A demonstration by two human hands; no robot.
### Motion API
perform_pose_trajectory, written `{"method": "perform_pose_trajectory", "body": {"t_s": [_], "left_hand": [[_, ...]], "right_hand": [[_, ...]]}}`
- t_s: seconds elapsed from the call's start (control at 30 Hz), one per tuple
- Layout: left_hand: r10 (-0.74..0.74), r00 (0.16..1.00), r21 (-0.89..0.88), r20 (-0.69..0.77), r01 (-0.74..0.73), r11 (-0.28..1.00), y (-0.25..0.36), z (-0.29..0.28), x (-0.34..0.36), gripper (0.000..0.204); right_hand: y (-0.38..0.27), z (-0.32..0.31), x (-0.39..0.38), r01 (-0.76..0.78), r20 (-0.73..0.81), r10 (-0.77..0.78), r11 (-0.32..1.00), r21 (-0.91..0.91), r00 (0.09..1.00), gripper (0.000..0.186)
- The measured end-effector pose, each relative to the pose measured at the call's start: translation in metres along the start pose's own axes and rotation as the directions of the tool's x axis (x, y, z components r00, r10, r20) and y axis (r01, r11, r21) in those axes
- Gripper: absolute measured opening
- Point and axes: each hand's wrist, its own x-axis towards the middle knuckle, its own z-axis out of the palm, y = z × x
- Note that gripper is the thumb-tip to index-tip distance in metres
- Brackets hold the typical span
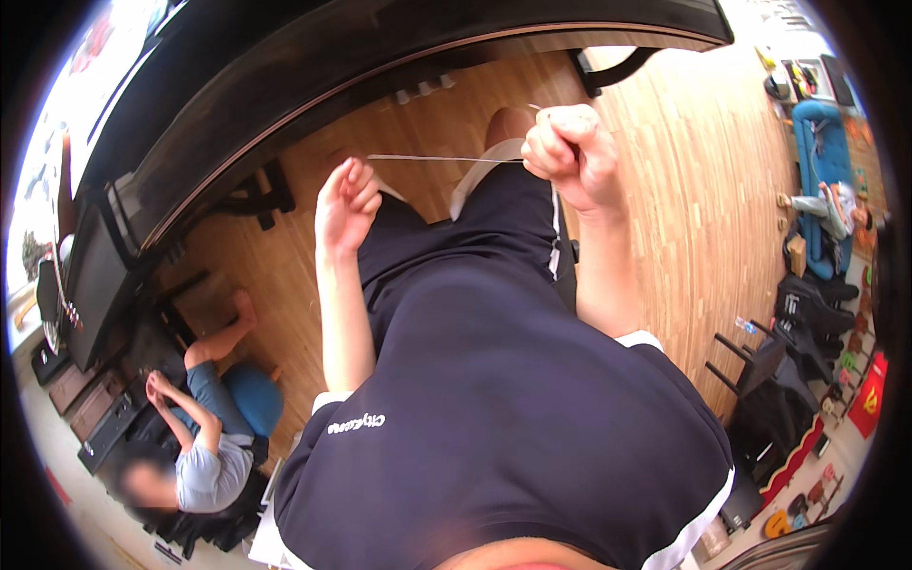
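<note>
My left hand [350, 204] is raised over my lap, its fingers curled and pinched on one end of a thin pale string [442, 159]. My right hand [570, 152], a little higher and to the right, is closed in a fist on the same string. The string is stretched nearly straight between the two hands, and a short end sticks up above my right fingers. Both hands are apart, above my dark shorts [418, 247]. What lies inside each fist besides the string is hidden.
A long glossy black piano [399, 28] curves in front of me over wooden flooring [665, 190]. A seated co-worker [214, 470] is at lower left. Another person [831, 214] lies on a blue sofa [815, 128] at right. Black chairs [746, 361] and bags [803, 313] stand at lower right.
</note>
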Motion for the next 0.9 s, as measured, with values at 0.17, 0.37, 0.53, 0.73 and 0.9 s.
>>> {"method": "perform_pose_trajectory", "body": {"t_s": [0.17, 0.37, 0.53, 0.73, 0.9], "left_hand": [[0.160, 0.981, -0.285, 0.111, -0.122, 0.951, 0.017, -0.027, 0.029, 0.030], [0.443, 0.896, -0.004, -0.032, -0.444, 0.896, 0.014, -0.026, 0.039, 0.024], [0.731, 0.575, 0.929, 0.367, -0.266, -0.257, -0.001, -0.028, 0.032, 0.014], [0.514, 0.750, 0.908, 0.416, -0.313, -0.278, -0.035, 0.015, 0.009, 0.011], [0.206, 0.819, 0.839, 0.535, -0.544, -0.018, -0.071, 0.074, -0.003, 0.027]], "right_hand": [[0.015, 0.028, 0.006, -0.188, 0.064, 0.206, 0.958, -0.214, 0.976, 0.041], [0.020, 0.032, 0.007, -0.342, 0.147, 0.410, 0.875, -0.343, 0.900, 0.040], [0.026, 0.020, 0.004, -0.285, 0.116, 0.322, 0.924, -0.253, 0.940, 0.042], [0.034, 0.019, 0.007, -0.299, -0.007, 0.300, 0.950, -0.090, 0.954, 0.041], [0.035, 0.016, 0.005, -0.318, 0.040, 0.325, 0.940, -0.126, 0.945, 0.041]]}}
